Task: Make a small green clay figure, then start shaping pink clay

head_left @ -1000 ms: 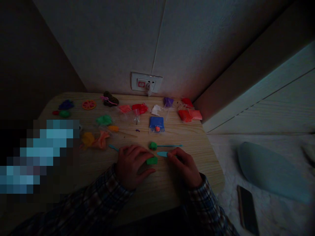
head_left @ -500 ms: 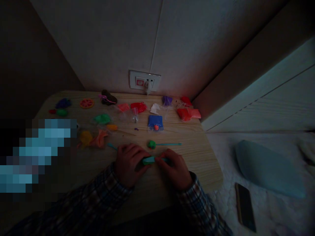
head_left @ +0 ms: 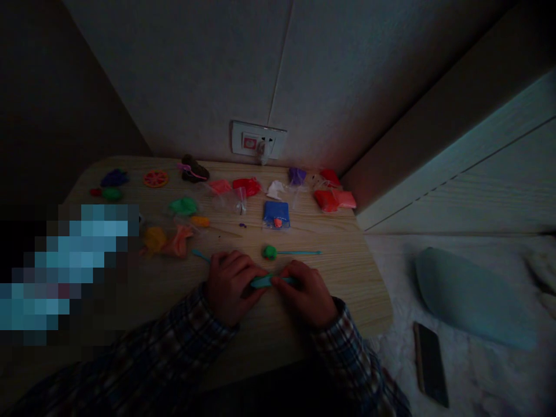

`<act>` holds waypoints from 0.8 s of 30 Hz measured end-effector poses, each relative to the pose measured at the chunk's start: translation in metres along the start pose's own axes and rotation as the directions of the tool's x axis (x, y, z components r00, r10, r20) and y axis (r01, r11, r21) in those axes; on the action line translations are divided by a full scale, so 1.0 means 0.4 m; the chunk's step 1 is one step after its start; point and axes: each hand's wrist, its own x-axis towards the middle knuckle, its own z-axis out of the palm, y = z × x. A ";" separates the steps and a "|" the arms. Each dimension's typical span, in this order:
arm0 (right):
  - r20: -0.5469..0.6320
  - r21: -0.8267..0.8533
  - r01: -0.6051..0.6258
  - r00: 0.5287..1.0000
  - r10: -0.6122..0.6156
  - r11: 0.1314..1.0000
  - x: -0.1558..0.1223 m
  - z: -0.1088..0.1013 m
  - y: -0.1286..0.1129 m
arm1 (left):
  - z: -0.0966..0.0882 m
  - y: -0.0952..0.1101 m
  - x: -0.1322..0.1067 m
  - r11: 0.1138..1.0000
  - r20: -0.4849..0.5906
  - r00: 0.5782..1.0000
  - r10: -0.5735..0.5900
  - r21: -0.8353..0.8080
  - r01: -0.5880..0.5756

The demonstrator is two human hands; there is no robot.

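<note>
In front of me, my right hand (head_left: pixel 306 292) pinches a flat teal modelling tool (head_left: pixel 262 282). Its blade reaches left toward my other hand, over a small piece of green clay that is mostly covered. My left hand (head_left: pixel 234 286) is closed, fingers bent and thumb against the green clay at the blade's end. Just beyond the hands lies a green clay lump (head_left: pixel 270 252) with a thin teal stick (head_left: pixel 299 252) pointing right from it. Another teal tool (head_left: pixel 200 255) shows partly behind my left hand.
On the wooden table (head_left: pixel 347 278) are clay bags: blue (head_left: pixel 277 211), red (head_left: pixel 247 186), purple (head_left: pixel 297 175), green (head_left: pixel 183 205). At the back left are an orange-red slice shape (head_left: pixel 156 178) and a brown figure (head_left: pixel 193 169). A phone (head_left: pixel 431 364) lies on the bedding at right.
The teal blade has tilted slightly and now covers more of the green clay. Both hands keep almost the same place, and the view has shifted a little.
</note>
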 end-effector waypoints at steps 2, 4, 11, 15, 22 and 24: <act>-0.004 -0.022 0.008 1.000 -0.008 1.000 0.001 0.001 -0.001 | -0.001 -0.001 -0.001 1.000 0.002 1.000 0.003 -0.005 -0.003; 0.004 -0.007 0.002 1.000 -0.002 1.000 0.002 0.001 -0.001 | -0.001 0.000 -0.001 1.000 0.003 1.000 -0.002 0.005 0.002; -0.001 -0.023 0.013 1.000 -0.013 1.000 0.002 0.000 0.004 | 0.000 0.004 -0.003 0.999 0.014 0.999 -0.031 0.011 0.031; 0.009 0.009 -0.018 1.000 0.018 1.000 0.003 0.001 0.004 | -0.002 0.007 -0.002 0.999 0.006 0.999 -0.040 0.021 0.040; -0.021 -0.012 -0.020 1.000 0.020 1.000 0.000 0.006 0.002 | 0.007 0.015 0.008 0.999 0.034 0.999 -0.040 0.001 0.040; 0.000 0.002 -0.024 1.000 0.024 1.000 0.000 0.005 0.003 | 0.009 0.015 0.009 0.999 0.025 0.999 -0.033 0.006 0.033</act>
